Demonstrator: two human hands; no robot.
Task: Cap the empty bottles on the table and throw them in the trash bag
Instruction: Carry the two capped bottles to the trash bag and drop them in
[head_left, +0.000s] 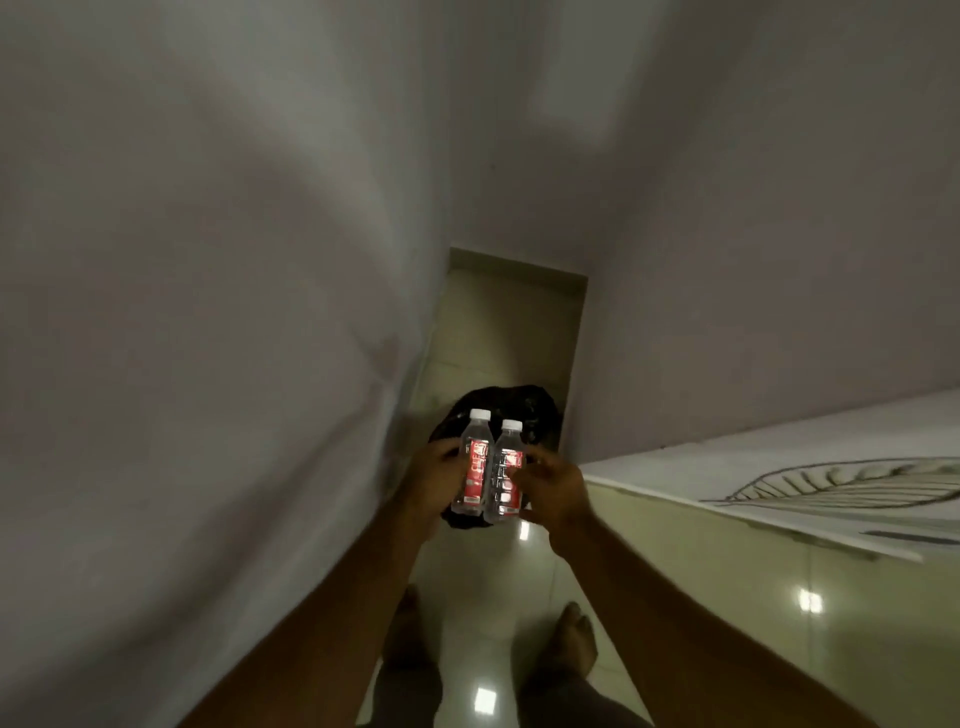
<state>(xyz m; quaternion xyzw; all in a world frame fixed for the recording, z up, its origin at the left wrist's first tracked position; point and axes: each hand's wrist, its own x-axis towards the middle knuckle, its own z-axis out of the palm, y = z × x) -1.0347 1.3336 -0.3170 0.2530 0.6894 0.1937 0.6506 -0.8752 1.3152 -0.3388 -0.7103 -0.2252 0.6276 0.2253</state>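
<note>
Two clear plastic bottles with red labels and white caps are held upright side by side over a black trash bag (524, 410) that lies on the floor in a narrow corner. My left hand (434, 480) grips the left bottle (472, 467). My right hand (556, 486) grips the right bottle (505, 475). Both bottles touch each other. The bottles and my hands hide most of the bag.
A wall (208, 312) runs close along the left. A table with a white cloth showing a leaf drawing (841, 478) stands at the right. Glossy floor tiles (483, 597) form a narrow passage where my bare feet (576, 639) stand.
</note>
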